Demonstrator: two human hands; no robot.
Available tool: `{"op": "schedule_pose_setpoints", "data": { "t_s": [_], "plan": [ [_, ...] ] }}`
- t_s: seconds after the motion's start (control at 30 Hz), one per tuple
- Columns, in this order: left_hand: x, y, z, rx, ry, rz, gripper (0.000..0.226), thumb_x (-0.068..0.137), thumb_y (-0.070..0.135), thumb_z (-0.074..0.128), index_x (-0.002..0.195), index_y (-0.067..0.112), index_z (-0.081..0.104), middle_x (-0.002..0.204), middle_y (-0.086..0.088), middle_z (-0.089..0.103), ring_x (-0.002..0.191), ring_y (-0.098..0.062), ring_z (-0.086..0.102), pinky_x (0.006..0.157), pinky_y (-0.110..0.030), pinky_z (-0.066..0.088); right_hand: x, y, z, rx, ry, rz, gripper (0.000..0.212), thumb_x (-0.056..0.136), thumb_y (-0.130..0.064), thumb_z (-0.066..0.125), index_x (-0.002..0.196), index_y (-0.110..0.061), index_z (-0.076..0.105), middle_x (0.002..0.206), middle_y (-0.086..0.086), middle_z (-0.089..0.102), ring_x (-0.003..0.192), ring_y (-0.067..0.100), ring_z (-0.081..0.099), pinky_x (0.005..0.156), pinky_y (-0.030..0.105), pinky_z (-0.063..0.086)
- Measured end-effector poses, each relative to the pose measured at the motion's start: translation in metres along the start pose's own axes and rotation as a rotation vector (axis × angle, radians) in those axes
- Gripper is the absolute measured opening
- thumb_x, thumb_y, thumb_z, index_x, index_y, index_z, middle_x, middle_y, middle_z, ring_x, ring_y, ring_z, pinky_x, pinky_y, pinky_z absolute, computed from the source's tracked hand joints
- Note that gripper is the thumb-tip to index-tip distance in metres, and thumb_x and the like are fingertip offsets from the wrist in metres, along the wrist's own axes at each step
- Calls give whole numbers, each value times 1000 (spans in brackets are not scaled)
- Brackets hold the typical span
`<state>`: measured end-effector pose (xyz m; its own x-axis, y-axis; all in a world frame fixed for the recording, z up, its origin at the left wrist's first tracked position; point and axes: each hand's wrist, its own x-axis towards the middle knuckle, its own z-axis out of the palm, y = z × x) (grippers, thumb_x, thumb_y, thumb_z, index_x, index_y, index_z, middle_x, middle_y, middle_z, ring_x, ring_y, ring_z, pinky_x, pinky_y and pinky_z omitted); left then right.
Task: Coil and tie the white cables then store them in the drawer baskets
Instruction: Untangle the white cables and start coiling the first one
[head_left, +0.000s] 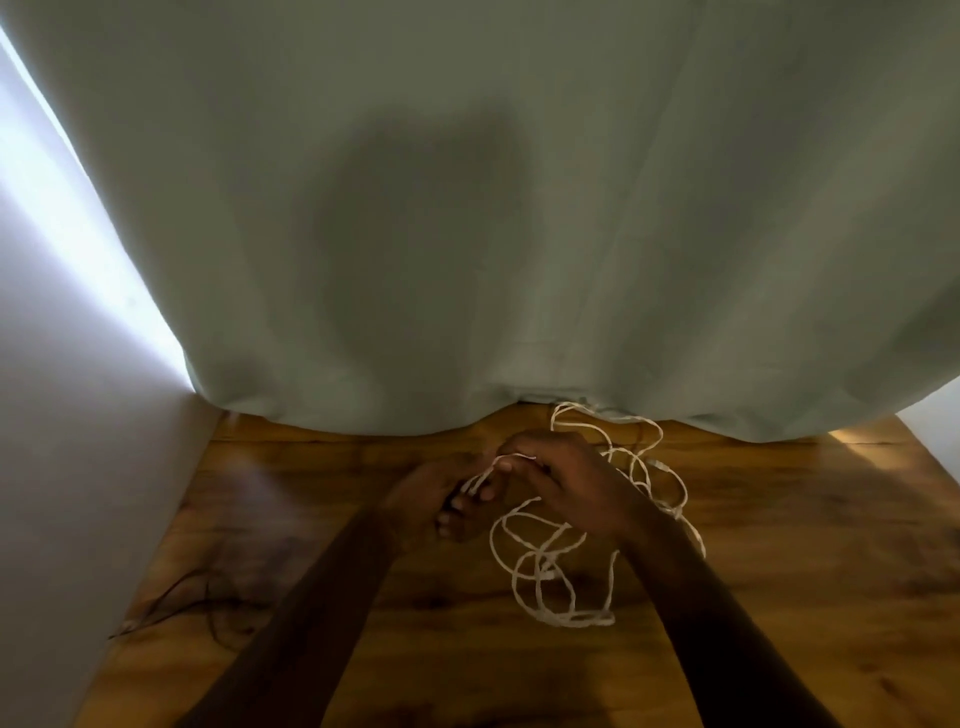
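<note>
Vanishing under curtain (467, 208) — cable (550, 566)

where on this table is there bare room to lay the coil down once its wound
Bare wood shows on the table right of the white cable, up to the curtain, and between the wall and the left hand. It is crowded in the middle, where both hands pinch the cable, right hand over loose loops. Thin dark strands lie near left.

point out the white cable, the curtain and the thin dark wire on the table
white cable (550, 558): head view, on the loose loops lying on the wooden table.
curtain (519, 208): head view, on the middle of the hanging grey-green cloth.
thin dark wire (171, 605): head view, on the tangled strands near the table's left edge.
</note>
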<state>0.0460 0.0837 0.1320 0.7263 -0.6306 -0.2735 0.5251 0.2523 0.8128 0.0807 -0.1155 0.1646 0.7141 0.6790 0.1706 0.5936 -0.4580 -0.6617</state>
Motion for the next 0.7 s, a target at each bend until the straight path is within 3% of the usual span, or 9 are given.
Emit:
{"op": "schedule_pose_setpoints", "data": {
  "t_s": [0.1, 0.23, 0.37, 0.47, 0.57, 0.63, 0.7],
  "plan": [
    [-3, 1, 2, -21, 84, 66, 40, 86, 47, 61, 69, 12, 48, 55, 4, 26, 41, -6, 21, 41, -22, 13, 3, 4, 5, 43, 28, 86, 20, 102, -33, 53, 101, -22, 70, 93, -10, 69, 87, 5, 65, 76, 36, 54],
    [-3, -4, 7, -47, 147, 132, 46, 86, 51, 58, 62, 15, 41, 52, 2, 27, 43, -9, 22, 44, -25, 17, 8, 3, 13, 211, 59, 168, 19, 101, -33, 55, 90, -31, 70, 83, -8, 69, 78, 6, 65, 71, 30, 49],
    [-4, -9, 2, -271, 16, 169, 46, 86, 50, 66, 64, 16, 45, 49, 6, 26, 39, -6, 23, 40, -23, 16, 7, 2, 15, 368, 117, 254, 21, 102, -28, 56, 89, -31, 72, 73, -14, 67, 65, -2, 59, 62, 19, 42],
    [-7, -12, 0, -356, 6, 241, 39, 86, 44, 70, 86, 7, 62, 51, 5, 22, 39, -6, 22, 38, -20, 20, 3, 6, 23, 350, 201, 315, 23, 102, -29, 54, 87, -35, 71, 72, -15, 67, 62, -1, 59, 60, 26, 43],
    [-4, -14, 4, -400, -30, 282, 48, 95, 32, 60, 121, -8, 56, 51, 5, 24, 41, -5, 24, 40, -20, 22, -2, 8, 34, 329, 252, 320, 25, 103, -31, 51, 94, -41, 73, 79, 0, 70, 66, 18, 63, 62, 39, 49],
    [-1, -14, 7, -436, -22, 317, 47, 100, 26, 49, 130, -10, 52, 50, 5, 31, 40, -4, 32, 41, -19, 27, -5, 8, 38, 329, 264, 352, 27, 105, -30, 48, 94, -37, 72, 79, 3, 69, 64, 16, 62, 62, 34, 50],
    [0, -11, 10, -450, 29, 352, 49, 103, 23, 37, 137, -11, 44, 53, 3, 43, 42, -5, 41, 43, -19, 36, -9, 8, 43, 330, 267, 403, 30, 106, -27, 46, 83, -31, 67, 69, -2, 62, 50, 4, 54, 51, 26, 44]
  ]
}}
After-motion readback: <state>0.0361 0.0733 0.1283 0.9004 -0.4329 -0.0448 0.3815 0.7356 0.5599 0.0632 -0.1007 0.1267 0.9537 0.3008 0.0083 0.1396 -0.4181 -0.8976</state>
